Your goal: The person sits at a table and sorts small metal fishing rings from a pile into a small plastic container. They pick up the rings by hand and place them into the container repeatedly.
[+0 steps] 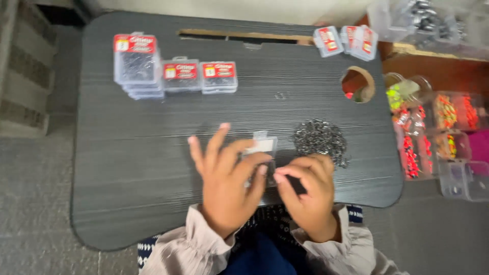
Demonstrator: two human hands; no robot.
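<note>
down at the near edge of the dark grey wood-grain lap table (pixel 127 168), both hands are working on a small clear plastic box with a white insert (pixel 264 147). the left hand (pixel 224 183) is holding it with fingers (pixel 216 140) spread and slightly curled, the thumb and forefinger tips pressing on the box's near side. the right hand (pixel 308 196) is sitting just beside it, its fingers bunched together and pinching something too small and blurred to tell. just beyond the right fingertips, a loose pile of small dark metal hooks (pixel 321 140) is lying on the table. well beyond the left fingers, red-labelled clear plastic boxes (pixel 173 71) are standing in a row.
</note>
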